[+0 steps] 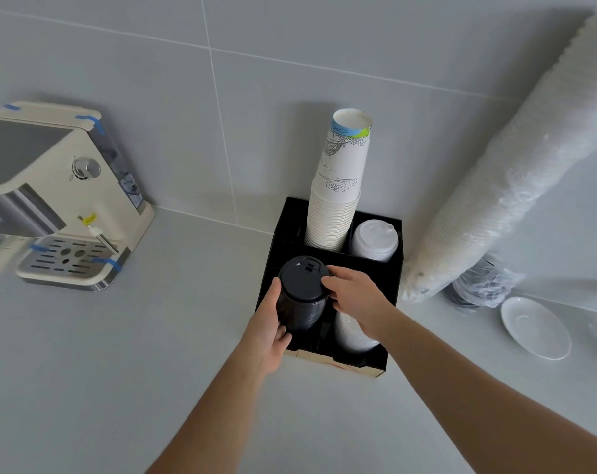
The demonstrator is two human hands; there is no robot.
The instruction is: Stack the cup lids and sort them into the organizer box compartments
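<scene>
A black organizer box stands on the counter against the tiled wall. A tall stack of black cup lids stands in its front left compartment. My left hand grips the stack's left side and my right hand holds its right side near the top. White lids fill the back right compartment. More white lids sit in the front right one, partly hidden by my right wrist. A stack of paper cups rises from the back left compartment.
A cream espresso machine stands at the left. A long plastic-wrapped sleeve of white lids leans against the wall at the right, with a wrapped dark bundle under it and a white saucer beside.
</scene>
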